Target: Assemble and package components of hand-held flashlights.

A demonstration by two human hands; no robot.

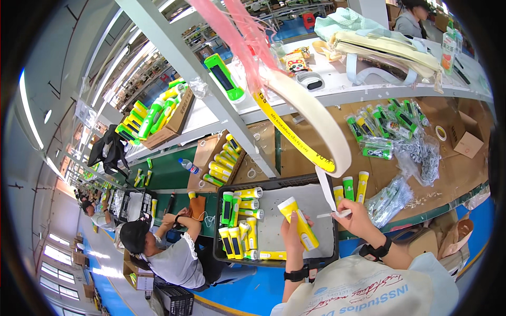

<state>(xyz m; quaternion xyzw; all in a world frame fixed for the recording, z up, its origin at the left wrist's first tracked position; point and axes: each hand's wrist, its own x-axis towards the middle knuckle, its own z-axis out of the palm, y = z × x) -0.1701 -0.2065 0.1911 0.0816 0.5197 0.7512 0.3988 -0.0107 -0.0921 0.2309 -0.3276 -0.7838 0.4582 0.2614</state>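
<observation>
My left hand (pixel 291 234) is closed round a yellow flashlight (pixel 305 231) with a white head, tilted over the black crate (pixel 335 237). To its right, my right hand (pixel 357 217) pinches the end of a narrow white tape strip (pixel 327 190). That strip runs down from a large tape roll (pixel 337 139) with a yellow printed inner ring, hung on pink plastic string (pixel 232 31). Several yellow and green flashlights (pixel 252 231) lie in the crate's left part, beside a grey-white liner (pixel 274 203). Just beyond my right hand, three flashlights (pixel 362 187) stand upright on the bench.
Bagged flashlights (pixel 387 124), clear plastic bags (pixel 391 199) and a small carton (pixel 468 143) lie on the brown-covered bench. A metal post (pixel 211 95) rises at its left. Cartons of flashlights (pixel 224 166) stand further left. A co-worker (pixel 163 247) sits at left.
</observation>
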